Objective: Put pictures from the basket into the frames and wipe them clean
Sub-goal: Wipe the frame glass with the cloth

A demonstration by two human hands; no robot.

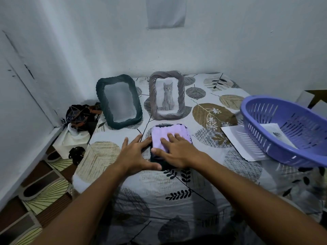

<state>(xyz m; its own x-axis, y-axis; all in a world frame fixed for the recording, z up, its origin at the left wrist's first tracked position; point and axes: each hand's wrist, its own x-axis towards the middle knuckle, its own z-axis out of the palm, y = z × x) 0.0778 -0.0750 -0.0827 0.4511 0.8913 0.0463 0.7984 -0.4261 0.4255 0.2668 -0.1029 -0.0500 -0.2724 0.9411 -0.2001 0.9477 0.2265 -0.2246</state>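
On the leaf-print bedsheet [177, 183], right hand [178, 152] presses a lilac cloth [164, 137] flat-fingered onto a dark frame [159, 162]; left hand [137, 155], fingers spread, rests at its edge. 2 frames stand behind: dark one [118, 101], cat-picture one [166, 95]. Purple basket [286, 129] right, holding a picture [276, 133].

A leaf-patterned sheet [208, 119] covers the bed. At nine o'clock, off its edge by the wall, lies a dark heap of patterned cloth [80, 116] on a white bag [74, 137]. A patterned floor mat [40, 193] shows at seven o'clock. A pale sheet of paper [166, 12] hangs on the wall at twelve o'clock.
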